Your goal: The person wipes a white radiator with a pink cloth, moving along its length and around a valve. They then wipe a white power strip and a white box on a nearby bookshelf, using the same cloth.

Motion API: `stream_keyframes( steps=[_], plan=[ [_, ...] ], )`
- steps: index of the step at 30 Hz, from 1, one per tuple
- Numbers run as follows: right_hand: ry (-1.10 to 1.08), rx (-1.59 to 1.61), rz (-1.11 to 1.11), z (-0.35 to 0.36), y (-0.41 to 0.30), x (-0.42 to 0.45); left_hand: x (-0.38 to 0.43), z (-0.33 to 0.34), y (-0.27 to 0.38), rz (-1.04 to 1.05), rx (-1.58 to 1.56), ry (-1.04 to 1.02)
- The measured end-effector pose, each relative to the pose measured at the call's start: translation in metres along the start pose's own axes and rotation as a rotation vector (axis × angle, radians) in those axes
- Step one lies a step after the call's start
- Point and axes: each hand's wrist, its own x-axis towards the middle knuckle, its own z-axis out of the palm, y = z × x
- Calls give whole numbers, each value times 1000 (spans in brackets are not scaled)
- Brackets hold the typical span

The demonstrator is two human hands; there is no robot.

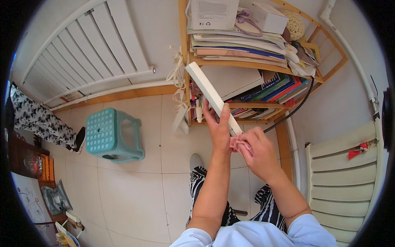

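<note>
My left hand (220,131) grips a long white rectangular bar (207,87) near its lower half, thumb on top and fingers beneath. The bar slants up and away to the left, before the wooden shelf. At the bar's near end, my right hand (260,152) holds a bunched pink cloth (237,144) against it. A black cable (293,111) runs from behind my right hand up to the shelf's right side; whether it joins the bar is hidden.
Books and papers fill the wooden shelf (253,64). White cords (177,69) hang at its left post. A teal plastic stool (101,131) stands on the tiled floor, next to another person's leg (46,119). White radiators stand left (101,40) and right (342,179).
</note>
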Motion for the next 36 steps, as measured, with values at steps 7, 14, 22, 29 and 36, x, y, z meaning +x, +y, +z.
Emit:
stream_keyframes(
  steps=[7, 14, 22, 29, 36],
  plan=[
    [-6, -31, 47, -12, 4, -7, -2, -3, 3, -89, -211, -34],
    [56, -314, -19, 0, 0, 4, -3, 2, 10, -112, -175, -46],
    [74, -426, -79, 0, -1, 13, -3, 0, 13, -117, -161, -40],
    [81, -452, -152, 0, 1, 18, -3, 2, 13, -107, -142, -46],
    [102, -430, -149, 4, 5, 20, -4, 3, 14, -105, -137, -40]
  ],
)
